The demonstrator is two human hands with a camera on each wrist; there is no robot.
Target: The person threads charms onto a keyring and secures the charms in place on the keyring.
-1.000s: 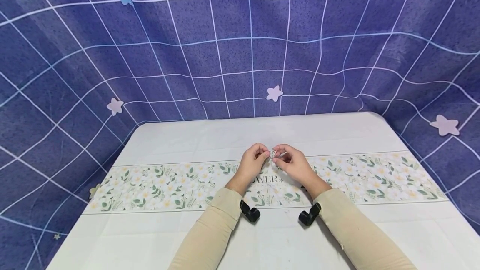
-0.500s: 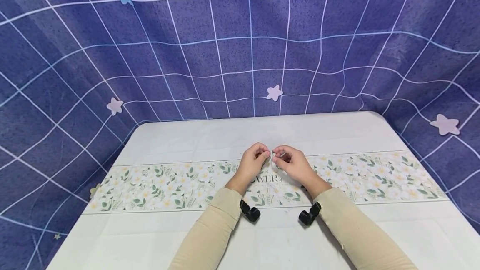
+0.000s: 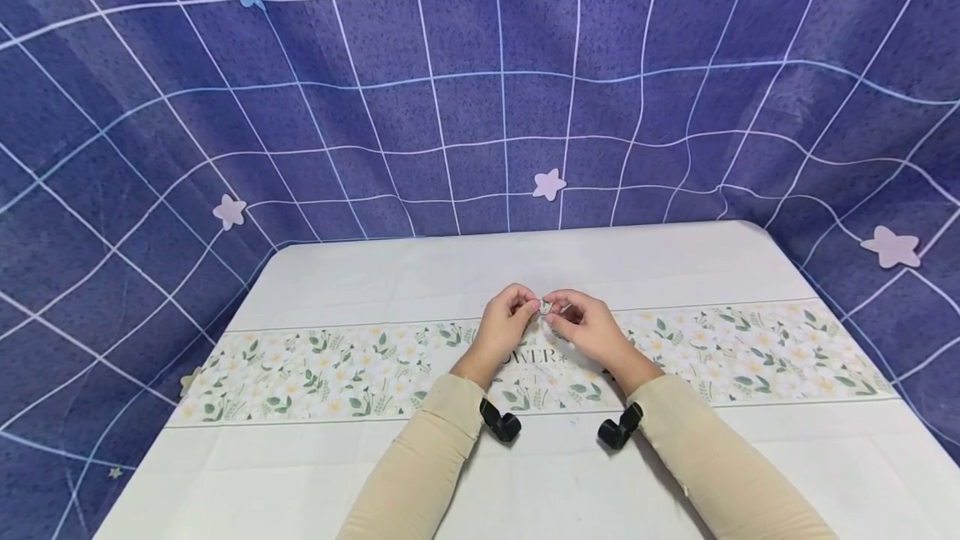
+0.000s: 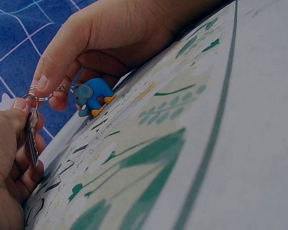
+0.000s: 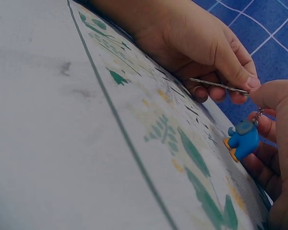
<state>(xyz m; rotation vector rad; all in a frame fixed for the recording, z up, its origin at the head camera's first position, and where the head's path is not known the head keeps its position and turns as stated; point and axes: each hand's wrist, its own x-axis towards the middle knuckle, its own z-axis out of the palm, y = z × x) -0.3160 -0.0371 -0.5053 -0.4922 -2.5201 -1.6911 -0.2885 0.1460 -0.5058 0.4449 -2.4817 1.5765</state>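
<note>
A metal key [image 4: 32, 139] hangs by a small ring under the thumb of my left hand [image 3: 501, 325], which pinches it at the head. My right hand [image 3: 591, 328] holds a split key ring [image 4: 42, 97] between thumb and forefinger, close against the left fingertips. From that ring a short chain [image 5: 259, 114] leads to a blue elephant charm [image 4: 97, 96] with grey head and yellow feet, dangling below the right fingers. In the right wrist view the key [image 5: 220, 86] appears edge-on. Whether the key's ring is threaded on the split ring cannot be made out.
Both hands are above a white table [image 3: 300, 465] with a flower-printed band [image 3: 322, 373] across it. Behind stands a blue curtain [image 3: 390, 107] with a white grid and stars. Black wrist cameras [image 3: 501, 423] sit at both cuffs.
Both hands stay almost in place. Between the fingertips the small metal parts have shifted slightly, and the ring shows more plainly now in the head view.
</note>
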